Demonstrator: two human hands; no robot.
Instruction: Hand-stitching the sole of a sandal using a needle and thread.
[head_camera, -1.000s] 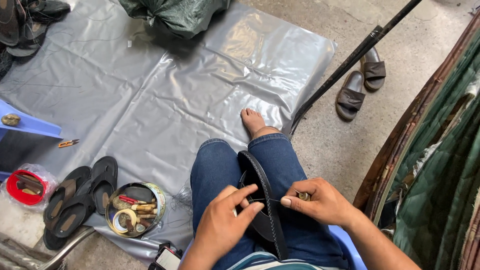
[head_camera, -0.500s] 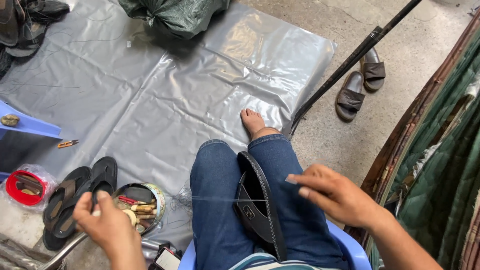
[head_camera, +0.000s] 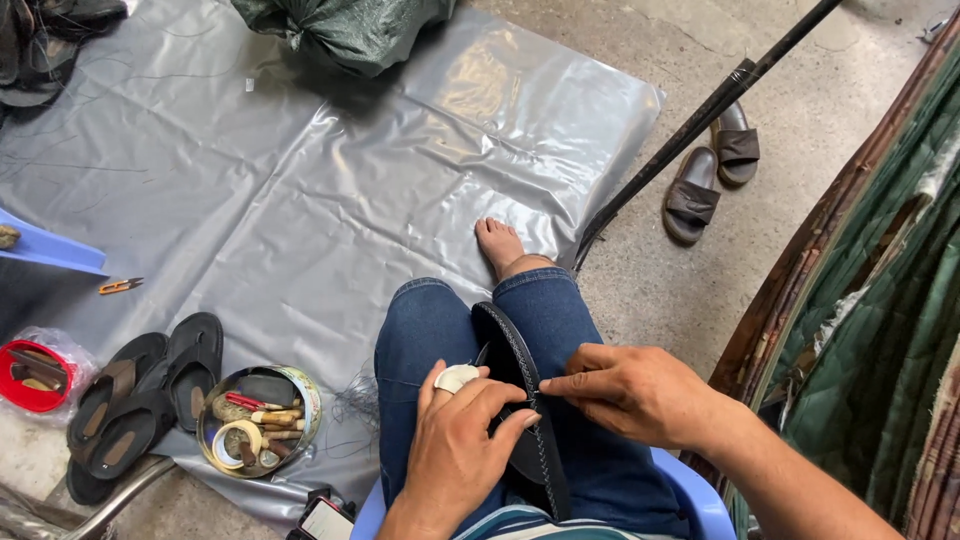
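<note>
left hand (head_camera: 462, 440) back on black sandal (head_camera: 520, 400), beside right hand (head_camera: 625, 390).

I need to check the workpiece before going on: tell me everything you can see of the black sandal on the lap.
The black sandal is a flat, dark, rubbery-looking sole seen on edge, wedged upright between the jeans-clad knees, its length running away from the camera. A row of small stitches runs along its rim. The left hand, holding a small whitish object, presses against its left face; the right hand pinches at its edge. Its lower part is hidden.
</note>
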